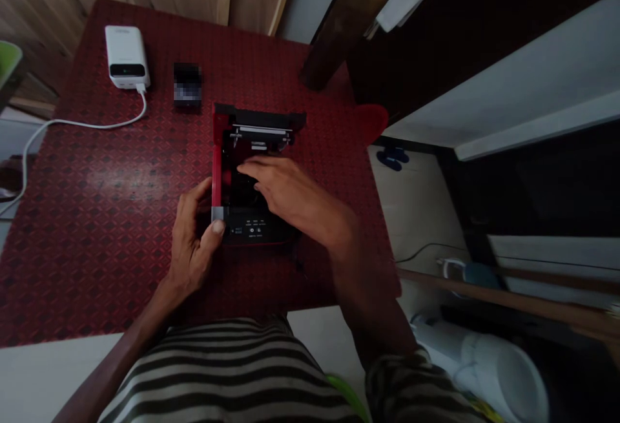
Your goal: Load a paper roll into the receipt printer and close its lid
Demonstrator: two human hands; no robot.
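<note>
A red and black printer (252, 224), seemingly a small label printer, stands on the red patterned table with its lid (261, 118) raised at the back. Small buttons and white markings show on its front panel. My left hand (194, 236) grips its front left corner, the thumb on the top edge and the fingers along the left side. Over the dark inner bay reaches my right hand (283, 184), palm down, fingers stretched toward the left. Nothing shows in this hand; its lower fingers and the bay beneath are partly hidden.
A white power bank (126, 55) with a plugged cable lies at the back left of the table (121, 248), beside a blurred dark device (187, 86). At the back right stands a brown bottle (339, 22) with a green lid. A red round object (372, 123) juts past the right edge.
</note>
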